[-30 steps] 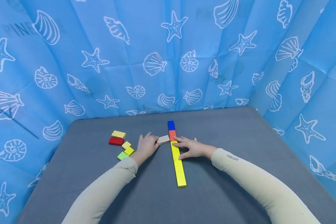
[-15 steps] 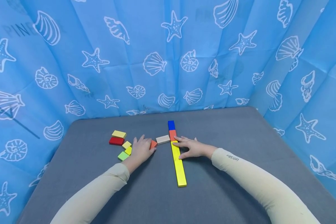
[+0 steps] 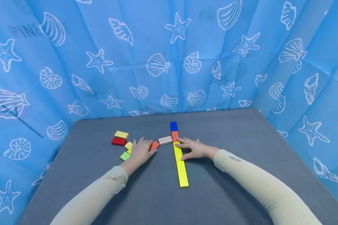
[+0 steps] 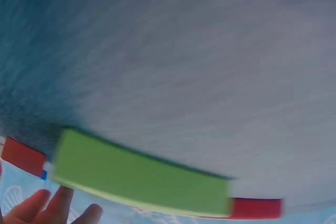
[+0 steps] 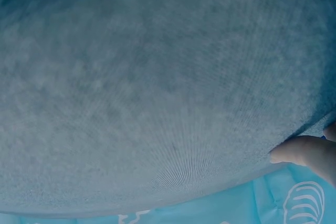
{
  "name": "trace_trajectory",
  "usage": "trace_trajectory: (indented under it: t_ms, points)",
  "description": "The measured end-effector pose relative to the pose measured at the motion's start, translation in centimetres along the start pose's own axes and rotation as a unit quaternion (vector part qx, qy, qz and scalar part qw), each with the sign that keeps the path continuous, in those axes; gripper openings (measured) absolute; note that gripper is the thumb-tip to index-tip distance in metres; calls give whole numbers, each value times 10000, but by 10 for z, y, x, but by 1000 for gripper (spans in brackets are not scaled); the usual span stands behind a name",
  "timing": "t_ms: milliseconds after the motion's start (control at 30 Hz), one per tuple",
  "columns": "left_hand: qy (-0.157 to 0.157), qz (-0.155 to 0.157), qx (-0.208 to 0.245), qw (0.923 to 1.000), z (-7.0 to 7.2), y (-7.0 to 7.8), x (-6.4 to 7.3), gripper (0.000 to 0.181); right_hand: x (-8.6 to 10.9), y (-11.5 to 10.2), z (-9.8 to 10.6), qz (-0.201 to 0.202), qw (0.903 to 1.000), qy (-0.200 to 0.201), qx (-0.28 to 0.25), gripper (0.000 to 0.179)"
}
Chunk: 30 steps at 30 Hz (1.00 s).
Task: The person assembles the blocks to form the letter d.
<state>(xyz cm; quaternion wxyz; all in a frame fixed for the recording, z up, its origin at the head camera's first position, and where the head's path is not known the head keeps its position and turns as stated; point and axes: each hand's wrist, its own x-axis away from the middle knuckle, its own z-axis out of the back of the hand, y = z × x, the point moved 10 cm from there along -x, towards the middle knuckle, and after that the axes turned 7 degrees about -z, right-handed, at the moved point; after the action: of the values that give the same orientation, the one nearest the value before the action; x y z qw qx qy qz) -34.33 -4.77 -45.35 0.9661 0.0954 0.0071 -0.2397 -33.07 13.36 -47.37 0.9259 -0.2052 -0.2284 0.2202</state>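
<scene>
In the head view my left hand point(image 3: 140, 151) reaches over the small blocks at the left, fingers spread. Its index finger and thumb lie close beside an orange block point(image 3: 155, 145). Just beneath the hand are a green block point(image 3: 125, 156) and small yellow blocks point(image 3: 128, 145), partly covered. The left wrist view shows the green block point(image 4: 142, 174) large, with fingertips beyond it. My right hand point(image 3: 195, 149) rests its extended fingers on the upper long yellow block point(image 3: 178, 151) and the orange-red block point(image 3: 175, 136) of a straight row.
A blue block point(image 3: 173, 126) tops the row, and another long yellow block point(image 3: 182, 175) forms its near end. A pale block point(image 3: 165, 140) adjoins the row's left side. Dark red point(image 3: 119, 141) and pale yellow point(image 3: 121, 134) blocks lie further left. A blue curtain point(image 3: 157, 78) surrounds the grey table point(image 3: 228, 125).
My left hand has drawn back leftward from the pale block, uncovering the orange block beside it, and now covers part of the small yellow blocks. The right hand stays in place.
</scene>
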Motion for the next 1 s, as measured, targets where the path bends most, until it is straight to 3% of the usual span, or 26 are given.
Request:
trace_trajectory:
  t_ms: [233, 367, 500, 600, 700, 867, 1000]
  points:
    - [228, -143, 129, 9996, 12, -30, 32, 53, 2, 1, 0, -19, 9999, -28, -124, 74]
    - [647, -302, -34, 9974, 27, -58, 48, 46, 2, 1, 1, -26, 9999, -18, -124, 74]
    - [902, -274, -289, 9951, 39, -92, 55, 46, 1, 2, 2, 11, 9999, 1, -110, 74]
    - [717, -172, -345, 9967, 38, -116, 54, 52, 1, 2, 1, 33, 9999, -11, -108, 73]
    - [450, -209, -342, 9982, 33, -130, 53, 57, 0, 1, 1, 28, 10000, -31, -90, 73]
    - [132, -533, -525, 9971, 24, -135, 49, 57, 1, -3, 1, 29, 9999, -31, -135, 73]
    - [84, -696, -684, 9952, 20, -132, 47, 50, 2, -2, 1, 33, 9999, -44, -149, 74]
